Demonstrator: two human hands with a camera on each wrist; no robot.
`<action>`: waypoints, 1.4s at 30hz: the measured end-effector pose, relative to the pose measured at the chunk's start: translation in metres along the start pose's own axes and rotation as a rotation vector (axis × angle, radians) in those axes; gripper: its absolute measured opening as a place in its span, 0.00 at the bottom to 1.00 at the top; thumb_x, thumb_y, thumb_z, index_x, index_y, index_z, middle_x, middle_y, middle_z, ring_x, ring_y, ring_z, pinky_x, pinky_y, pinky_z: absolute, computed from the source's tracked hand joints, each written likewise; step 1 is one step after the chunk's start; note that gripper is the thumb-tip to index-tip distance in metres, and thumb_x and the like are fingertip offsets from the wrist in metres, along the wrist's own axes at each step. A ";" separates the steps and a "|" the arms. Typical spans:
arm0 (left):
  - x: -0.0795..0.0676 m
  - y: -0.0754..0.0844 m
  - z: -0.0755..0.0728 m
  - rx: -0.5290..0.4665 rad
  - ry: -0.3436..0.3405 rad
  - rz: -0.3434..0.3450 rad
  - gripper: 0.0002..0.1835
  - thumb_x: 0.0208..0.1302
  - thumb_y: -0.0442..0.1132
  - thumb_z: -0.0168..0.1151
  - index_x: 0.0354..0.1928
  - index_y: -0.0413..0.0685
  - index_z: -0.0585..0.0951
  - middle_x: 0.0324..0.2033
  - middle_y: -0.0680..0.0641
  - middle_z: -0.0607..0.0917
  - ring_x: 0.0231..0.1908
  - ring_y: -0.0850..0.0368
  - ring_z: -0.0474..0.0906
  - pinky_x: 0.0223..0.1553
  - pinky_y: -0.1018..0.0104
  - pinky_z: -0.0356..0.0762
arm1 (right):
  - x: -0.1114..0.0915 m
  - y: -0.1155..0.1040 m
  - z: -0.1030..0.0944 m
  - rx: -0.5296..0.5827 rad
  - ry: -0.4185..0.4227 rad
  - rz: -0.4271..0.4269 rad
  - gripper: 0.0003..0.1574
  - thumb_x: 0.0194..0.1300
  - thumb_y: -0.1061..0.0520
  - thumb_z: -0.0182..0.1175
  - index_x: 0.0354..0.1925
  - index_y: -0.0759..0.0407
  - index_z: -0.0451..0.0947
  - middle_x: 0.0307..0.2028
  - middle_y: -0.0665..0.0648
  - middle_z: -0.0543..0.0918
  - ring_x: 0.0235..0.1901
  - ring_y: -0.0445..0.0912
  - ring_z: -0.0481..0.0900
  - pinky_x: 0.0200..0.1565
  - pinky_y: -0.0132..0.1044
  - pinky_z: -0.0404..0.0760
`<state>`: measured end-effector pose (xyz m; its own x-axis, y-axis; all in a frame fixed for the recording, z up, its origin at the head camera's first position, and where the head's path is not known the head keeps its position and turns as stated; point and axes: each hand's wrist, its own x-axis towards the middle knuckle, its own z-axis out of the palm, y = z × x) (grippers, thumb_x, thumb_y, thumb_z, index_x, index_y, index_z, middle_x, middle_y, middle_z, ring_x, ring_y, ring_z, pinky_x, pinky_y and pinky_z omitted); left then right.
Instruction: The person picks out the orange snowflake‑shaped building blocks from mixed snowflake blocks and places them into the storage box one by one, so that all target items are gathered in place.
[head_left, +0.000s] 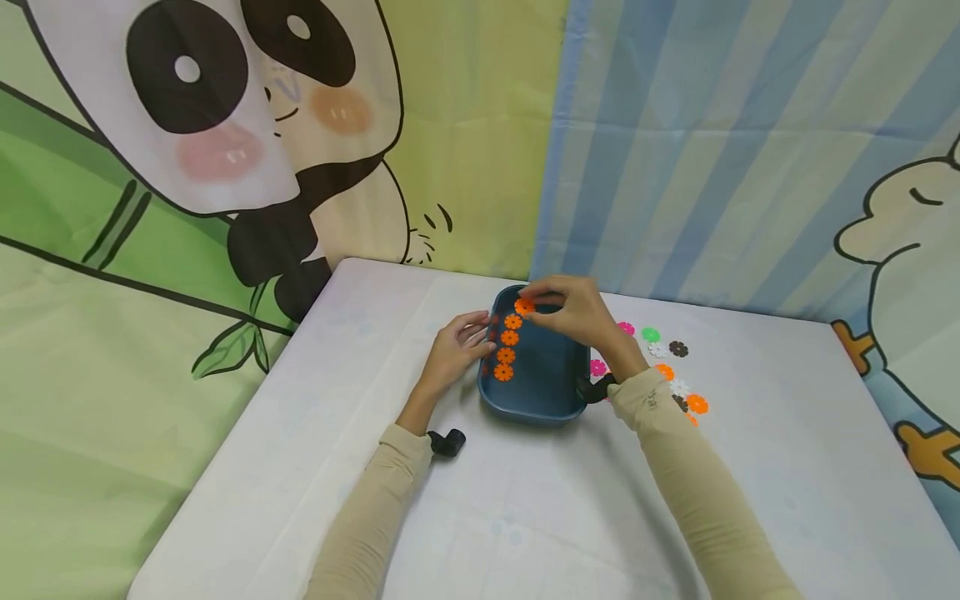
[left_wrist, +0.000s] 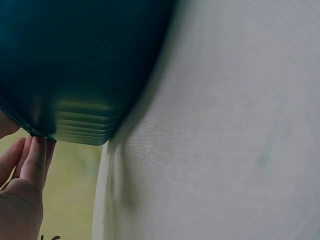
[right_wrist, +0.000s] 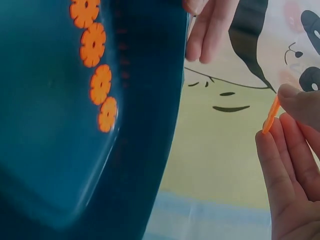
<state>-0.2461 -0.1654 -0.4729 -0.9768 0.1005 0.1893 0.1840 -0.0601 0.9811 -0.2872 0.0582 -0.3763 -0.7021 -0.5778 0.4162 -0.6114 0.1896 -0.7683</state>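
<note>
A dark blue rectangular tray (head_left: 547, 375) stands on the table. Several orange snowflake discs (head_left: 509, 337) lie in a column along its inner left side. My right hand (head_left: 581, 312) is over the tray's far end, pinching another orange snowflake disc (right_wrist: 271, 115) between thumb and fingertips. At the left rim is my left hand (head_left: 453, 350), its thumb at the top edge and its fingers against the outer wall. The left wrist view shows these fingers (left_wrist: 33, 160) touching the tray's edge from outside.
Loose snowflake discs in pink, green (head_left: 650, 334), white (head_left: 657, 350), dark brown (head_left: 678, 349) and orange (head_left: 697, 404) are scattered right of the tray, partly behind the right forearm. A white cloth covers the table (head_left: 480, 517). Cartoon-printed curtains (head_left: 480, 142) hang behind it.
</note>
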 end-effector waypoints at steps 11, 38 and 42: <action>0.001 0.000 -0.001 -0.016 -0.019 0.004 0.32 0.57 0.18 0.64 0.64 0.23 0.66 0.62 0.27 0.69 0.64 0.36 0.66 0.65 0.51 0.69 | 0.003 0.039 0.022 -0.015 -0.046 0.003 0.22 0.51 0.71 0.72 0.48 0.68 0.82 0.45 0.64 0.84 0.45 0.57 0.83 0.49 0.48 0.85; 0.006 -0.013 -0.003 -0.053 -0.050 0.053 0.32 0.57 0.17 0.62 0.64 0.22 0.65 0.63 0.24 0.66 0.65 0.32 0.63 0.66 0.44 0.65 | -0.003 0.051 0.041 -0.274 -0.419 0.039 0.17 0.46 0.61 0.74 0.19 0.49 0.74 0.23 0.44 0.77 0.31 0.48 0.78 0.37 0.43 0.82; 0.009 -0.023 -0.005 -0.030 -0.019 0.051 0.31 0.57 0.19 0.64 0.64 0.27 0.68 0.62 0.28 0.69 0.64 0.36 0.66 0.65 0.49 0.69 | -0.001 0.053 0.045 -0.301 -0.481 0.024 0.16 0.45 0.59 0.75 0.20 0.50 0.75 0.23 0.46 0.78 0.29 0.44 0.75 0.33 0.35 0.78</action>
<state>-0.2596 -0.1679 -0.4937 -0.9638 0.1154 0.2405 0.2302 -0.0954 0.9684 -0.3027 0.0333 -0.4395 -0.5146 -0.8539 0.0777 -0.7242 0.3843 -0.5725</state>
